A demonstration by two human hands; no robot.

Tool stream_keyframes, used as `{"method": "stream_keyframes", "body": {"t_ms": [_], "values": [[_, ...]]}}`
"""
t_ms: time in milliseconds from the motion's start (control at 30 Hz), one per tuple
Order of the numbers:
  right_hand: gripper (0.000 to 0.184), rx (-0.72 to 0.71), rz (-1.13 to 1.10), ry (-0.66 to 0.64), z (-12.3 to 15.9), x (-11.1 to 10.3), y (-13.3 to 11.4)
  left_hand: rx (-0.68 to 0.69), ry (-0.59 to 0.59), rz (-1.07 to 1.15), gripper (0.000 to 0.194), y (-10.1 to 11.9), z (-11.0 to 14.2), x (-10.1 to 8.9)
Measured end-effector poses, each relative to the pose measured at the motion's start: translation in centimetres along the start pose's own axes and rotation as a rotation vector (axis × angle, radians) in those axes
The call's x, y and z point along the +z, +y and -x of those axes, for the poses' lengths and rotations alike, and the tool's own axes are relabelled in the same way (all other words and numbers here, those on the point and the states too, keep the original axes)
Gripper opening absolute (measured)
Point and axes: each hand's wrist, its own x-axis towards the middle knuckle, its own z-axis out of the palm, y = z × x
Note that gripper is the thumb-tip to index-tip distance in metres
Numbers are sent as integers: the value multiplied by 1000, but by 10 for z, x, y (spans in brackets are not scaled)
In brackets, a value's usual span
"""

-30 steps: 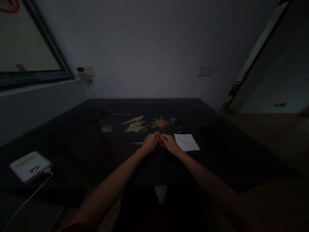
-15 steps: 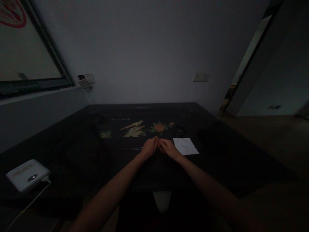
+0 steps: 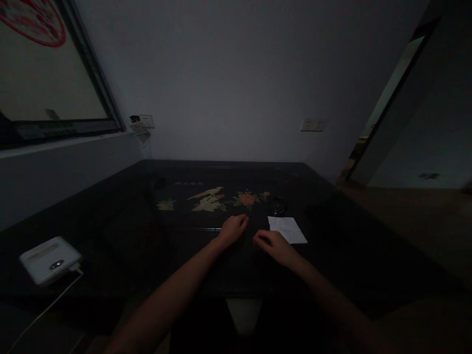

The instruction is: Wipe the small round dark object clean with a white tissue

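In dim light my left hand rests on the dark table near its middle, fingers curled together in a loose pinch. My right hand lies a little to the right and nearer to me, fingers also drawn together. What either hand holds, if anything, is too dark to make out. A white sheet of paper lies flat just beyond my right hand, touching nothing. A small dark round object sits behind the paper.
The table bears a painted bird and flower design. A white box with a cable sits at the left edge. Wall sockets are on the back wall, a window frame is at left, a doorway at right.
My hands were touching fingertip to fingertip; now they are apart, the right hand drawn back toward me and to the right. The view has shifted slightly.
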Motion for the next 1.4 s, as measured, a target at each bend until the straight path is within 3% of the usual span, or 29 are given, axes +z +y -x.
{"method": "stream_keyframes", "body": {"t_ms": [133, 300, 467, 767, 1067, 1400], "values": [[21, 36, 9, 221, -9, -38, 28, 5, -20, -24, 31, 1, 1, 0], [19, 100, 124, 604, -53, -85, 79, 16, -32, -29, 32, 1, 1, 1], [29, 148, 295, 788, -83, -87, 116, 10, -35, -31, 33, 3, 2, 0], [47, 155, 262, 722, -77, -73, 140, 15, -59, -45, 33, 1, 2, -1], [86, 174, 165, 569, -77, -60, 143, 21, -53, -19, 32, 3, 1, 0], [80, 270, 119, 679, -82, -58, 135, 53, -28, 32, 28, 3, 2, 0]]}}
